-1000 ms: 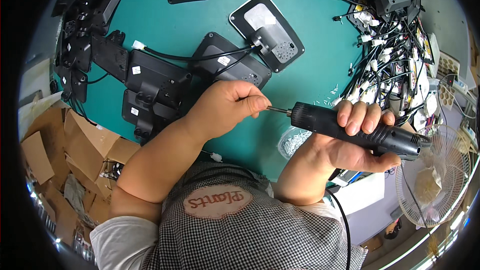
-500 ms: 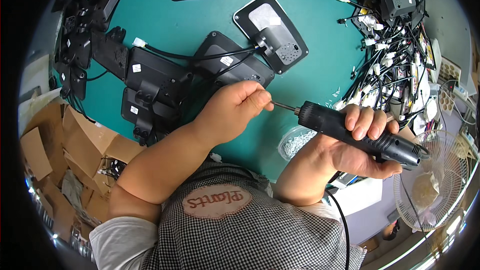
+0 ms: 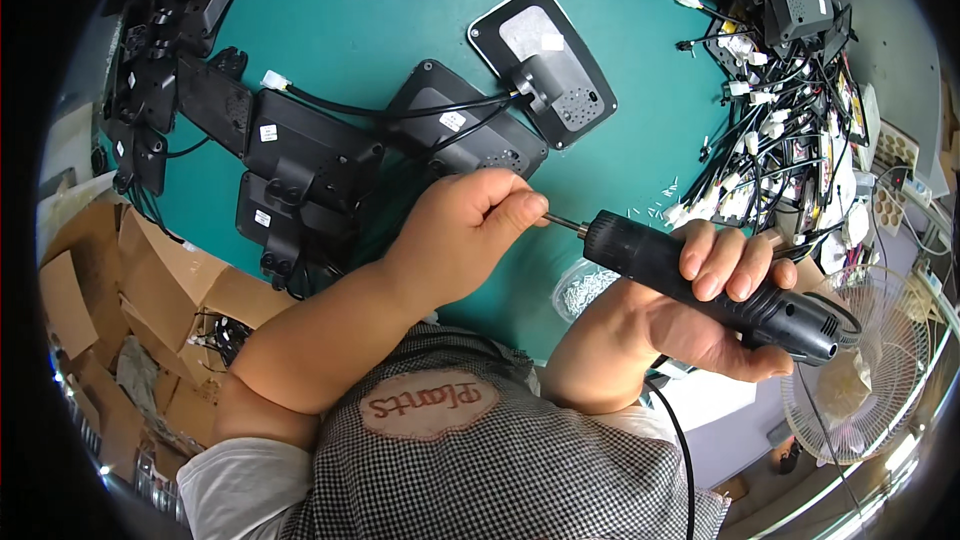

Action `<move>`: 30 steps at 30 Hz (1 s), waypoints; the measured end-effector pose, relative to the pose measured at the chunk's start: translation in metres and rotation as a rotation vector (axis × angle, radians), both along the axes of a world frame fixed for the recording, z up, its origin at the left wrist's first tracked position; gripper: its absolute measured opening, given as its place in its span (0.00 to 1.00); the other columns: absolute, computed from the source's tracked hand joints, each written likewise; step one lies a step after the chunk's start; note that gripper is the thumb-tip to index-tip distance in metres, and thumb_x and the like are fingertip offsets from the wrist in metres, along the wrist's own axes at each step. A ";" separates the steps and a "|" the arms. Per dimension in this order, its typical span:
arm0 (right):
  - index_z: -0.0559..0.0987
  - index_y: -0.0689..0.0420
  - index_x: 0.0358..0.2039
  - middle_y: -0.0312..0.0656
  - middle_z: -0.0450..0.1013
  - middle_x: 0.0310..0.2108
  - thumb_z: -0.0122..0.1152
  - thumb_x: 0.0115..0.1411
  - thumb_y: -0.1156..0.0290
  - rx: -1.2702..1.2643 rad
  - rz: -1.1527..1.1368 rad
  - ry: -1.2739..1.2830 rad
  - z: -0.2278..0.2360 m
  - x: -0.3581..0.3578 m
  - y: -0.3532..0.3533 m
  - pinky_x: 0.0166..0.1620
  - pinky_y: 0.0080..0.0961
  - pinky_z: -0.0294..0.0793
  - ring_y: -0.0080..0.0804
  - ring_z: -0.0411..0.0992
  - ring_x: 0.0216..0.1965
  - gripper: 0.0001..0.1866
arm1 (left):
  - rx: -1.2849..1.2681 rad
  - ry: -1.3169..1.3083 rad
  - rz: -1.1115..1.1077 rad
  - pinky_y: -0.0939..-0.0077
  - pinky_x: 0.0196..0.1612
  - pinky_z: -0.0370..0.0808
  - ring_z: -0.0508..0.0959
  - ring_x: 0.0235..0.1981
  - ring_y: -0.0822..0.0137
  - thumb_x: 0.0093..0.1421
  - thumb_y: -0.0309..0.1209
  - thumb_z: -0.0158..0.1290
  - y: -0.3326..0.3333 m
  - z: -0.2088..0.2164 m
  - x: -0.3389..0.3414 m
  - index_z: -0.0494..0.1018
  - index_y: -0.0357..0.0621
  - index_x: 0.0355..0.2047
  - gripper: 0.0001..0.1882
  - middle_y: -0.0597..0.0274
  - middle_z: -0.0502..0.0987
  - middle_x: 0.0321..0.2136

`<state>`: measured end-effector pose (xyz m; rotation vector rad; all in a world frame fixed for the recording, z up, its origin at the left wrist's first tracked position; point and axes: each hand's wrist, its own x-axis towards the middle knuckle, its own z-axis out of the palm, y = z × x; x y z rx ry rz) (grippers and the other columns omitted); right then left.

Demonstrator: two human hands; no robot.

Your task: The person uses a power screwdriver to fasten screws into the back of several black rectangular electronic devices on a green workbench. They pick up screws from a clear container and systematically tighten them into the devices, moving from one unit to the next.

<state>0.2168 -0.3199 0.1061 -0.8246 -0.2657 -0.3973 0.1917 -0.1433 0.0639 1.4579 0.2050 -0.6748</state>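
While my left hand (image 3: 470,230) pinches the bit, its tip stays hidden.
My right hand (image 3: 700,310) grips the electric screwdriver (image 3: 700,280), pointing up-left.

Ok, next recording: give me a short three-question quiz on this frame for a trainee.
1. True or false: the right hand grips the black electric screwdriver around its body.
2. What do the left hand fingers pinch?
A. a white connector
B. the screwdriver's metal bit
C. a cardboard flap
3. Fill in: the small clear container of screws sits on the ____ table, just below the screwdriver.

Key: 1 true; 2 B; 3 green
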 end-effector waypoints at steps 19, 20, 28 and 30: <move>0.63 0.60 0.48 0.50 0.70 0.30 0.58 0.53 0.45 -0.377 -0.144 -0.080 -0.063 0.001 0.006 0.27 0.34 0.74 0.40 0.72 0.24 0.34 | 0.789 -0.510 -0.098 0.67 0.27 0.69 0.72 0.24 0.57 0.53 0.39 0.56 0.041 -0.029 0.004 0.73 0.43 0.44 0.20 0.56 0.71 0.22; 0.63 0.60 0.48 0.50 0.70 0.30 0.58 0.53 0.45 -0.373 -0.149 -0.080 -0.065 0.002 0.006 0.28 0.34 0.74 0.40 0.72 0.24 0.34 | 0.783 -0.501 -0.098 0.66 0.27 0.69 0.73 0.24 0.57 0.53 0.40 0.56 0.041 -0.029 0.004 0.73 0.44 0.44 0.20 0.56 0.71 0.22; 0.65 0.59 0.48 0.50 0.71 0.30 0.54 0.56 0.44 -0.335 -0.140 -0.086 -0.074 0.008 0.003 0.29 0.34 0.75 0.40 0.73 0.24 0.32 | 0.785 -0.523 -0.117 0.66 0.28 0.69 0.73 0.24 0.56 0.52 0.39 0.57 0.043 -0.033 0.001 0.72 0.45 0.46 0.22 0.56 0.72 0.23; 0.65 0.59 0.48 0.50 0.71 0.30 0.53 0.56 0.43 -0.348 -0.152 -0.086 -0.073 0.009 0.001 0.29 0.34 0.75 0.40 0.72 0.25 0.32 | 0.781 -0.528 -0.120 0.66 0.28 0.70 0.73 0.24 0.56 0.51 0.39 0.57 0.043 -0.034 0.001 0.72 0.45 0.46 0.22 0.56 0.72 0.23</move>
